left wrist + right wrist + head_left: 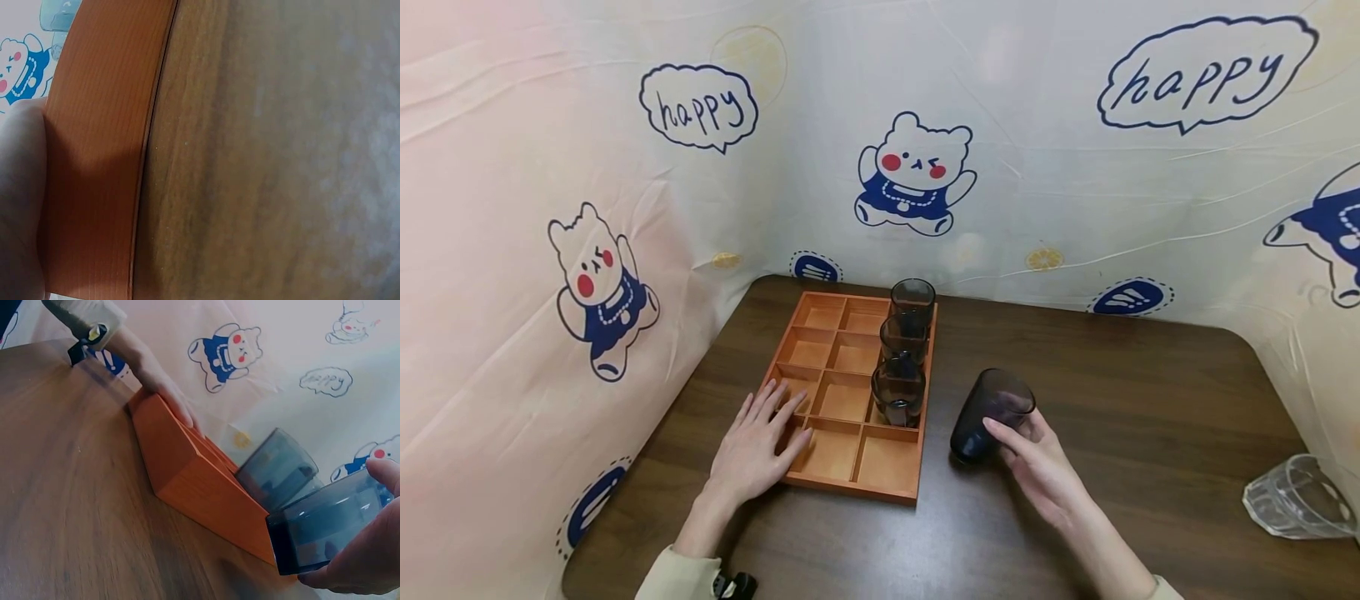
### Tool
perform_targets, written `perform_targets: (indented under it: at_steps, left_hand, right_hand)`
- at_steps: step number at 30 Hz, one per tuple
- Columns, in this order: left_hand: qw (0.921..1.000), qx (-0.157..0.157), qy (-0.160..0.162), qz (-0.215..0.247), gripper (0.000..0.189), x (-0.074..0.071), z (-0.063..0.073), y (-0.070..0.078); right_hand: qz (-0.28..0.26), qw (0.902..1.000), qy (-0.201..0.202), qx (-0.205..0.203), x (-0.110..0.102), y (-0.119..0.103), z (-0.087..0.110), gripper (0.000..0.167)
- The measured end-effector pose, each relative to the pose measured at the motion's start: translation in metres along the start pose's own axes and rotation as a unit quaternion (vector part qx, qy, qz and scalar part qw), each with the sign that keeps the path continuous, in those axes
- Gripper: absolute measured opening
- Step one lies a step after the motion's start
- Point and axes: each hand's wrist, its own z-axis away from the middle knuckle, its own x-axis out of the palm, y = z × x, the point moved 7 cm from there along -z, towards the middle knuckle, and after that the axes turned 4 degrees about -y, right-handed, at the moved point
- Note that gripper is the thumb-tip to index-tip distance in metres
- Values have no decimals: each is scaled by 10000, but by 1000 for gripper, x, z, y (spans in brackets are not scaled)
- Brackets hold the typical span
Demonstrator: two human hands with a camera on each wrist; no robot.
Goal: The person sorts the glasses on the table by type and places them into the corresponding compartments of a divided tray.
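My right hand (1037,467) grips a dark tinted drinking glass (992,412), thumb on the near side, just right of a divided wooden box (887,462). The glass leans with its mouth to the right; in the right wrist view the tinted glass (331,519) overlaps the box's side. Three similar dark glasses (898,387) stand one behind another in the box's right column. My left hand (752,454) rests with spread fingers on the box's left front edge. In the left wrist view, part of that hand (22,194) lies against the orange-brown box wall (100,156).
A clear faceted glass (1296,500) is at the right edge of the dark wooden table (1120,400). Printed fabric (1045,192) hangs around the back and sides. A black band (733,586) is on the left wrist.
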Motion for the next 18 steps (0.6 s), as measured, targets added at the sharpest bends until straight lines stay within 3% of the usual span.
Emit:
perform_targets:
  at_steps: [18]
  left_hand:
    - [10000,8,-8,-13,67,2,-1,0]
  right_hand:
    - [-68,9993,-356,98,31,5,3,48]
